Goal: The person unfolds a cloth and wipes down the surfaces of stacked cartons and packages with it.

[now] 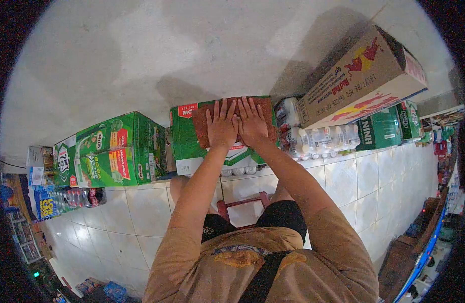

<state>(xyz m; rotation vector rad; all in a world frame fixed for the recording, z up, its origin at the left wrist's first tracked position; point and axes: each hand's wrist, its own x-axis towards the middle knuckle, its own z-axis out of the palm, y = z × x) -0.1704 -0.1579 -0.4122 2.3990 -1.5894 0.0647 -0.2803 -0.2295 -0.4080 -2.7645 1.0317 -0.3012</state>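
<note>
Pale wall [227, 60] up top, shiny square-tiled floor [119, 217] below. Rough brown cloth [200, 122] is lying on a green carton [184, 141], left hand [222, 126] and right hand [252, 122] flat on it, fingers slightly spread. Can't tell what's inside the carton. Boxy green Milo carton [103, 151] off left; clear-wrapped bottles [320, 141] and a brown cardboard Red Bull box [351, 83] off right.
</note>
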